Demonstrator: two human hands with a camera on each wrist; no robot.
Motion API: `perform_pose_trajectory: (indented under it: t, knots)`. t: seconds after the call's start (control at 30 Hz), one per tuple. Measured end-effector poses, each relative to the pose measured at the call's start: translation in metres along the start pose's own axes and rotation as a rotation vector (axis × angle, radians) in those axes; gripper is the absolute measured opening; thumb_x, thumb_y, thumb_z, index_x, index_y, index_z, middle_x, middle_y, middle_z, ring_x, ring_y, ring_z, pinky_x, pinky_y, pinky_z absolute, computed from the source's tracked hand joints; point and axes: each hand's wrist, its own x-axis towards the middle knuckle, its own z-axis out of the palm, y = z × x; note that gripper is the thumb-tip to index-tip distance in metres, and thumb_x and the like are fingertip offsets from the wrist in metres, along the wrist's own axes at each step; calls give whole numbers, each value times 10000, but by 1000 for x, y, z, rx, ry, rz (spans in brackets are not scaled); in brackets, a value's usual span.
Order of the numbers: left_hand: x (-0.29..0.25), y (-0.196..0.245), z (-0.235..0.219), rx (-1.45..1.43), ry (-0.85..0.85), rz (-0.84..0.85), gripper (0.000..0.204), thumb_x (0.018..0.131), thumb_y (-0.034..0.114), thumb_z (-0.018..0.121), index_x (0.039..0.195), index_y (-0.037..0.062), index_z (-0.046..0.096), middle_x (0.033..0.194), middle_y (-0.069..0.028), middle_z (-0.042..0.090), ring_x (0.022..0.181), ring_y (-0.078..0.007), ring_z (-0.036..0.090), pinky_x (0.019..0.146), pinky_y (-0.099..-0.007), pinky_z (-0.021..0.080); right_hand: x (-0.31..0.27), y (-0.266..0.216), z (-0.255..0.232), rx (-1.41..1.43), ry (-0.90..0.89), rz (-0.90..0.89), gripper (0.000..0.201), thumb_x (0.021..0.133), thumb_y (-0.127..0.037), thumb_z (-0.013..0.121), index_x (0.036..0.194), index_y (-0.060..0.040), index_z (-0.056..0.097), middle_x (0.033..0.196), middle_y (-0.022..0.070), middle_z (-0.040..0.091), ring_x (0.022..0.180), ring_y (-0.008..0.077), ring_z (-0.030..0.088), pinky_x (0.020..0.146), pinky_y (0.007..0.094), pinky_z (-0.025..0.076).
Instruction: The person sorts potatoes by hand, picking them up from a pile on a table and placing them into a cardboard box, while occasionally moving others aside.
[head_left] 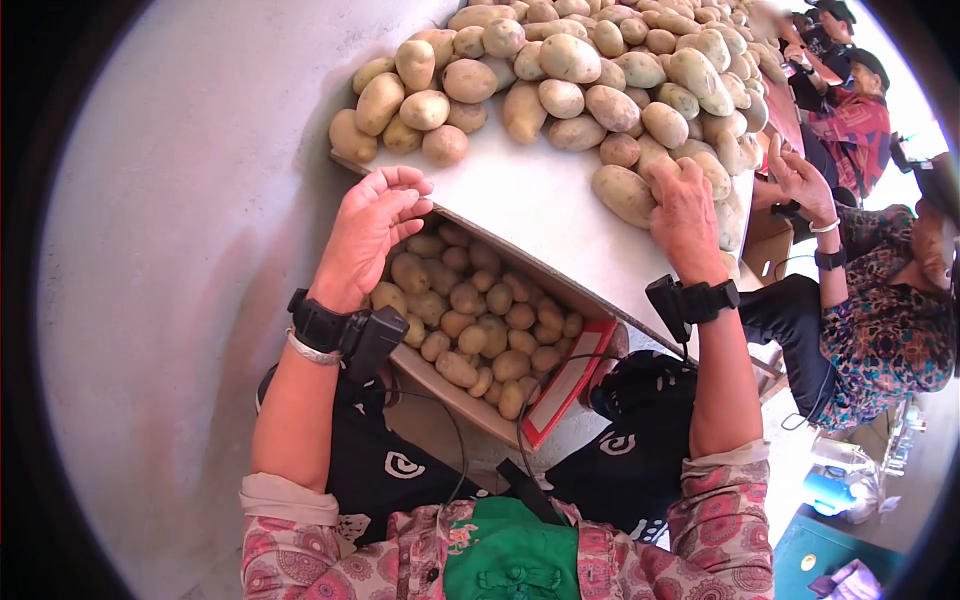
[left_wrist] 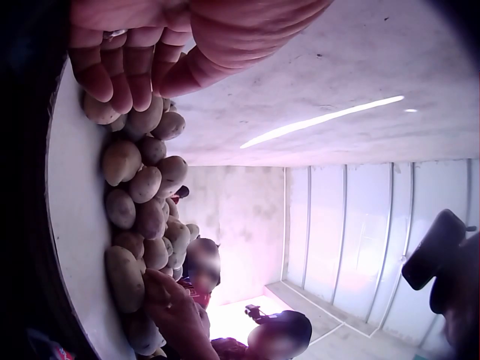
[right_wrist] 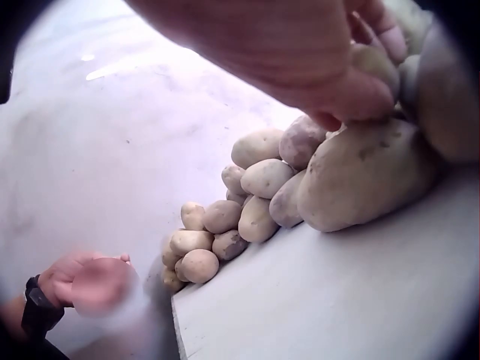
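Note:
My right hand reaches into the near edge of a potato heap on a white tabletop. Its thumb and fingers curl round a potato, mostly hidden by the hand in the head view. Just beside it lies a long, large potato, which looms large in the right wrist view. My left hand, loosely bent with nothing in it, hovers by the table's left corner. Below the hands, smaller potatoes fill a cardboard box.
The box has a red-and-white flap and stands between my knees, partly under the tabletop. A pale wall rises on the left. To the right sits a person in a patterned top, with other people farther along the table.

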Motion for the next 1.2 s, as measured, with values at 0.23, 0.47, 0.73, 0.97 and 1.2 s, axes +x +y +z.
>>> perform_pose_trajectory:
  t: [0.23,0.47,0.73,0.97,1.2]
  knots:
    - [-1,1,1,-7,3,10,182,890,119,550,1065,74,532,1016,-39,607,899,-108,585,772,-247,480,-4,-47,-46,755,31,94,359,721,-69,511,1079,-50,512,1014,180,550,889,303,561,827,376,464]
    - [-3,1,5,21,18,0,171,894,118,540,1060,78,532,1015,-37,603,899,-108,578,766,-252,474,-48,-107,-19,1062,-569,-527,416,667,-55,539,1080,-62,593,1009,174,563,986,341,552,899,404,452]
    - [-2,-1,4,-1,21,11,184,889,117,536,1068,74,541,1018,-39,606,894,-111,577,768,-249,466,-109,-143,11,695,-1020,-756,368,624,-47,573,983,-71,650,925,202,557,873,377,603,718,440,501]
    - [-4,-2,0,-8,8,6,191,889,115,545,1073,73,524,1027,-48,600,909,-112,583,771,-248,485,-74,-135,21,738,-242,-570,341,695,-2,560,1034,-37,577,1020,181,521,910,374,564,784,425,489]
    - [-7,1,0,1,6,22,190,892,119,546,1072,65,521,1027,-55,601,906,-114,586,772,-243,486,-12,-57,-10,515,156,-262,328,750,-5,588,1077,-19,569,1111,193,544,1028,367,536,900,400,446]
